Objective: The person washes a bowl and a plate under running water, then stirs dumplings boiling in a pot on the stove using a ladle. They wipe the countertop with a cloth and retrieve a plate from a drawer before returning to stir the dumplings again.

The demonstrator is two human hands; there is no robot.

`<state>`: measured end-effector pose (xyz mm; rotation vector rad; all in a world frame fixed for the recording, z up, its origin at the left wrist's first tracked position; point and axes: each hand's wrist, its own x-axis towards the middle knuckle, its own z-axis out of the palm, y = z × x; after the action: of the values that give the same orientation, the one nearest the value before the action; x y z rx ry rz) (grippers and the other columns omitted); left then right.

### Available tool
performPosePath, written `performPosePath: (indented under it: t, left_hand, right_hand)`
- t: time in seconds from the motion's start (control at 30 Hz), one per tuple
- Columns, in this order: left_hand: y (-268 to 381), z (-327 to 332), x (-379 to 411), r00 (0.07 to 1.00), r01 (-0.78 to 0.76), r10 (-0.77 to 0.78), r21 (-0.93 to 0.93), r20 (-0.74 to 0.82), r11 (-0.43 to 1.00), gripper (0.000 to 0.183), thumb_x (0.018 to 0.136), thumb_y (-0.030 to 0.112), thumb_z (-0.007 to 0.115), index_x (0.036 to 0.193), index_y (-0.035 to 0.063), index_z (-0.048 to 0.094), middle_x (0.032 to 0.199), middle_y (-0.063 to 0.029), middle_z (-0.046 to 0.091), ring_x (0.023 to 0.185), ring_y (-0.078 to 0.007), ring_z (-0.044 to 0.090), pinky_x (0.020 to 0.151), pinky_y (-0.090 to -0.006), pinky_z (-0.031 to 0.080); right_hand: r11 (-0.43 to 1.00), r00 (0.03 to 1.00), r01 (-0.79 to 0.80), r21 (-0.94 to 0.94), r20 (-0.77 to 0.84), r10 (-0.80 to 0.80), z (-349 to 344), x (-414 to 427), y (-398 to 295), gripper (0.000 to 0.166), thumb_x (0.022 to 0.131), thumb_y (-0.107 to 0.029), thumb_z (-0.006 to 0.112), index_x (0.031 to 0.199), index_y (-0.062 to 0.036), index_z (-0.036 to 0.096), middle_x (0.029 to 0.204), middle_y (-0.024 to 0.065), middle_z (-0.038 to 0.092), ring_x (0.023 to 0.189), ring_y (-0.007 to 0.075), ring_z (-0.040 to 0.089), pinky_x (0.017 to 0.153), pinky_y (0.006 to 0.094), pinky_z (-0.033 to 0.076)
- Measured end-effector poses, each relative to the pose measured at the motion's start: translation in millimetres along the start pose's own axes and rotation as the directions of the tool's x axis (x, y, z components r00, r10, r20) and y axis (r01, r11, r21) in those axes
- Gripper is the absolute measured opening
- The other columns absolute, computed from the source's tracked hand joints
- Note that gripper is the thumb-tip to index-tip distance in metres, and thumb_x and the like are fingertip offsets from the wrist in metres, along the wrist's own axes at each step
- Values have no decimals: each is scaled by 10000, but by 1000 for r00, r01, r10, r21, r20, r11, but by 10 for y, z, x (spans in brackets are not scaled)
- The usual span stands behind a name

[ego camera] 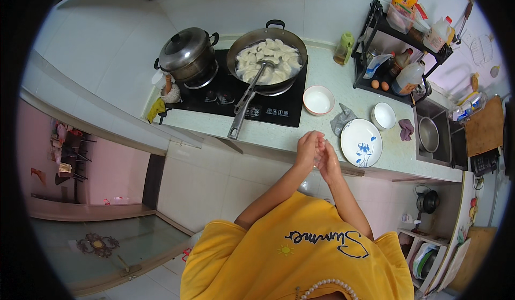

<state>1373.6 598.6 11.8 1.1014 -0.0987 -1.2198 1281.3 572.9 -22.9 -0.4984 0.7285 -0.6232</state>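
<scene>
My left hand (pixel 308 149) and my right hand (pixel 330 162) are brought together over the counter's front edge. Their palms face each other, fingers loosely curved and fingertips almost touching. I see nothing held between them. Right of my hands lies a white plate (pixel 353 149) with a blue flower pattern. A crumpled grey plastic bag (pixel 341 119) touches its upper left side. Farther up is a white bowl with a reddish rim (pixel 318 100). A wok (pixel 241 44) on the cooktop holds many pale dumplings (pixel 277 54) in liquid. A metal ladle (pixel 254 82) rests in it, its handle reaching past the counter edge.
A lidded steel pot (pixel 187 52) stands on the left burner of the black cooktop (pixel 297 102). At the right are a white bowl (pixel 383 116), a purple cloth (pixel 406 129) and a sink (pixel 422 155) with a metal basin. Behind stand an oil bottle (pixel 344 48) and a black condiment rack (pixel 402 36).
</scene>
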Motion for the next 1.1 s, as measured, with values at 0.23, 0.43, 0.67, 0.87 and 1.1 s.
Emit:
performPosePath:
  t: [0.23,0.43,0.67,0.87,1.1]
  left_hand:
    - [-321,-163,26,965,216,-196,-101,175,971,251,872,240,441,646,132,423,591,24,419,506,-48,390,395,-183,273]
    - [-672,-5,89,861,-456,503,560,79,692,263,880,234,432,730,23,476,685,-113,532,610,-249,522,559,-358,414]
    - [-407,-9,-101,759,-561,603,716,244,416,175,850,172,468,785,13,502,737,-194,551,673,-358,541,611,-436,419]
    - [-109,48,-273,538,-730,674,680,506,72,91,764,120,576,815,46,555,703,-99,552,596,-291,535,546,-354,447]
    - [-602,-229,-139,717,-635,-85,698,692,331,259,771,264,564,786,8,603,714,-167,606,666,-332,591,611,-401,458]
  right_hand:
    - [954,995,-54,294,97,26,102,35,122,378,879,-348,440,890,16,540,915,180,595,846,285,580,781,378,474]
    - [981,972,87,-172,-200,-121,134,40,109,442,895,-353,296,789,22,506,710,186,564,596,295,578,511,391,489]
    - [583,856,183,-791,-164,-491,42,78,186,414,881,-359,340,791,14,494,687,174,559,560,266,564,491,371,456]
    - [566,893,428,-704,425,-146,-418,266,681,283,856,-266,443,918,2,506,849,116,571,738,221,556,612,334,447]
    - [476,719,446,-758,620,315,-526,119,812,279,839,-187,521,1054,-8,517,1006,80,564,919,185,537,753,295,435]
